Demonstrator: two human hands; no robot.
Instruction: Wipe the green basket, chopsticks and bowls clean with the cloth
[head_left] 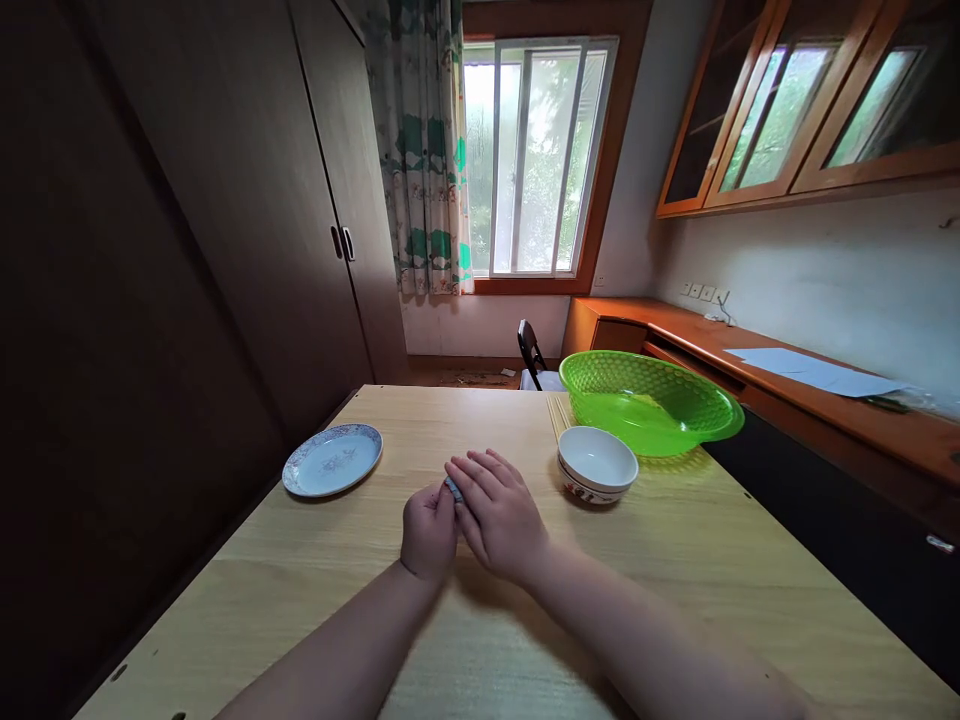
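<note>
My left hand [430, 533] is closed, thumb up, around a small bluish-white thing [454, 489]. Only a sliver of that thing shows, so its kind cannot be made out. Over it lies my right hand [498, 513], its fingers stretched out and slightly apart, touching the left hand. Both hands are above the middle of the wooden table [300, 620]. To their right, two white bowls [598, 462] are stacked, the lower with a dark and red pattern. A white plate [334, 461] with a bluish patterned rim and centre lies to their left.
Behind the bowls a bright green plastic basket [651, 405] stands at the table's far right corner. Thin wooden chopsticks [558, 415] lie beside it. Past the far edge is a folding chair [532, 350]. A dark wardrobe [247, 200] lines the left; an orange-brown desk [697, 345] runs along the right.
</note>
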